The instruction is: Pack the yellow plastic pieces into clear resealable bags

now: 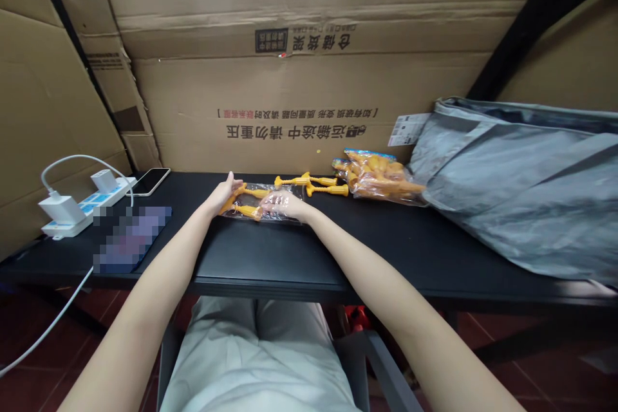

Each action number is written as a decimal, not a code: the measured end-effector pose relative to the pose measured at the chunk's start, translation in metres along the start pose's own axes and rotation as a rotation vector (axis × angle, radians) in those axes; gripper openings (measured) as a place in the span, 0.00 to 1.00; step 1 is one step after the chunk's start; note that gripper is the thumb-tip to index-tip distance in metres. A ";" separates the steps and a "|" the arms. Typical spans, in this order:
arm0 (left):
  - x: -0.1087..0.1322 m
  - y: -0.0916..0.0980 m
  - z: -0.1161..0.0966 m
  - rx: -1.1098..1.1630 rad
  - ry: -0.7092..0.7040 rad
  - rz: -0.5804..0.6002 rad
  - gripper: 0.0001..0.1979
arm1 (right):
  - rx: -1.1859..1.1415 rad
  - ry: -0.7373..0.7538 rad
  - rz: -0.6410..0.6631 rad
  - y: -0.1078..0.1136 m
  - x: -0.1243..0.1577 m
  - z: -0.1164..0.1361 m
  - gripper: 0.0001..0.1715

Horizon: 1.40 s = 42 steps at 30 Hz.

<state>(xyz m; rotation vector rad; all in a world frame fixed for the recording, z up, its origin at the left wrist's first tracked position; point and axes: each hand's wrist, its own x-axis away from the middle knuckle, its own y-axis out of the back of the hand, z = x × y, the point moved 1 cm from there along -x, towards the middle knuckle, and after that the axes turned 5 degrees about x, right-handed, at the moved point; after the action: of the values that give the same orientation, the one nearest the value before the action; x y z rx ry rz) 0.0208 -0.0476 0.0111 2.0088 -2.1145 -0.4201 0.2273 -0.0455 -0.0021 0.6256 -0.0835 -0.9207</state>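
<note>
A clear plastic bag (290,215) with yellow plastic pieces (251,211) in it lies on the black table, between my hands. My left hand (224,196) is closed around the bag's left end and the yellow parts there. At the other end, my right hand (284,203) has its fingers curled on the bag, close to the tips of the pieces; whether they are inside or over the film I cannot tell. Just beyond my right hand lie loose yellow pieces (326,189) with flared ends and ribbed middles.
A filled bag of yellow parts (379,177) rests against the cardboard wall (309,87). At the right is a large grey fabric bag (521,193). Leftward are a power strip (89,209) with chargers and a cable, a phone (151,181) and a blurred-out item (135,238).
</note>
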 end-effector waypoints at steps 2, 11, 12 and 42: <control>-0.001 0.001 -0.001 0.017 -0.022 -0.038 0.38 | 0.002 0.049 0.069 -0.001 0.001 0.003 0.20; -0.004 -0.005 0.009 -0.140 -0.081 0.005 0.35 | -0.011 0.118 0.150 -0.010 -0.001 0.006 0.18; -0.004 -0.006 0.010 -0.164 -0.081 0.012 0.35 | 0.006 0.106 0.122 -0.010 -0.002 0.003 0.16; -0.015 0.010 0.027 -0.727 -0.164 0.040 0.26 | 0.450 -0.155 -0.539 0.034 -0.004 -0.016 0.16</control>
<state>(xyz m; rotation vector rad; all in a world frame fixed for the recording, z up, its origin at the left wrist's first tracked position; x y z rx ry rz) 0.0034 -0.0305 -0.0106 1.5354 -1.7074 -1.1770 0.2548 -0.0201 0.0033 1.0198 -0.2760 -1.4918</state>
